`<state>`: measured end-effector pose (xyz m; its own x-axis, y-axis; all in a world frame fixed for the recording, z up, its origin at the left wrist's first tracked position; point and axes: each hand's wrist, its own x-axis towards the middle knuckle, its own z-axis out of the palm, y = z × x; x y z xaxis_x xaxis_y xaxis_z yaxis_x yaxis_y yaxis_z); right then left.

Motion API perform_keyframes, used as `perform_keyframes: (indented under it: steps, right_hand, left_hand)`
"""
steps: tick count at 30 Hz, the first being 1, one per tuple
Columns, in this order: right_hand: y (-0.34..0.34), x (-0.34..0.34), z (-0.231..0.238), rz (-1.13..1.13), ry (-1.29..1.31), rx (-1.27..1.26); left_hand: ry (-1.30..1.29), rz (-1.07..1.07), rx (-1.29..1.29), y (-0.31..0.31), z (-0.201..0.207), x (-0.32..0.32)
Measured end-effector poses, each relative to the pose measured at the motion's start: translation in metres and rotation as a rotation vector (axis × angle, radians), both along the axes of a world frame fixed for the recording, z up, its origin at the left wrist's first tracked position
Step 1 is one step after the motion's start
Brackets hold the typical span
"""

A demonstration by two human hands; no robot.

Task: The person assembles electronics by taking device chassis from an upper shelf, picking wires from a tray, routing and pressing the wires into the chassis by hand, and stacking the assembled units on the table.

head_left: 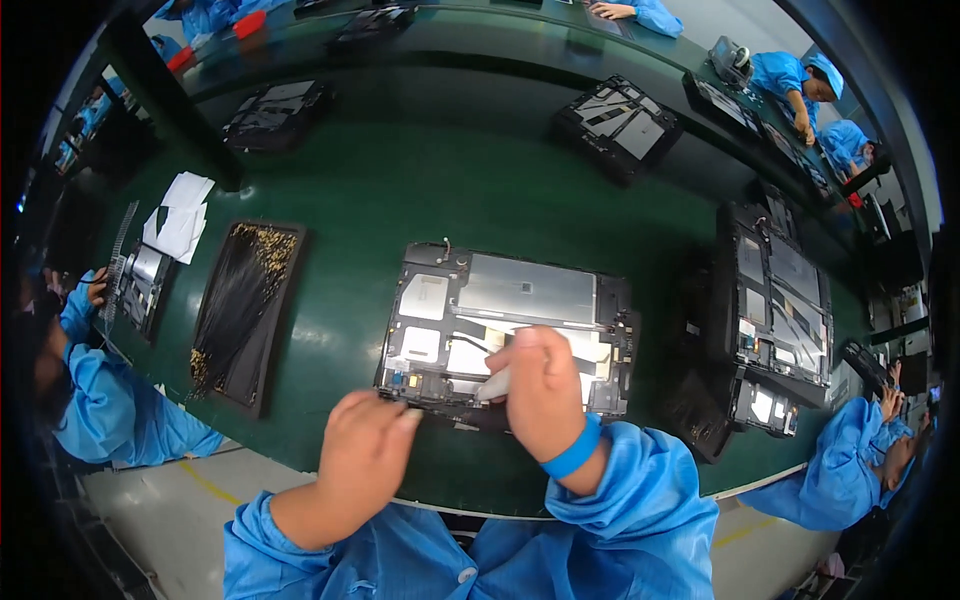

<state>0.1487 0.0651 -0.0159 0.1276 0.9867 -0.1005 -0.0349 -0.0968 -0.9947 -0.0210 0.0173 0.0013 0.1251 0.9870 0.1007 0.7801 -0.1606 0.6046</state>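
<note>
An opened tablet-like device (pixel 525 288) lies in front of me, its silver panel, white battery-like blocks and dark circuit parts exposed. My right hand (pixel 543 385) is closed around a white pointed stick-like tool (pixel 495 386), its tip down at the device's near edge. A dark thin strip or cable (pixel 470 342) runs beside those fingers. At the device's near left corner my left hand (pixel 362 450) has its thumb and fingers pinched together. Whatever lies between those fingertips is hidden or too small to make out. A blue band circles my right wrist.
To the left, a black tray (pixel 262 378) holds many thin black cables (pixel 235 300) with gold-coloured ends. Stacked opened devices (pixel 785 290) stand at the right; another stack (pixel 620 120) is farther back. White sheets (pixel 180 220) lie far left. Co-workers in blue sit on both sides.
</note>
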Motion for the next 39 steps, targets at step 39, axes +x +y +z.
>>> perform_keyframes:
  steps: [39]
  right_hand:
    - [0.004,0.006,0.005,0.092,0.092,-0.014]
  left_hand:
    - [-1.034,0.383,-0.878,-0.013,-0.010,0.006]
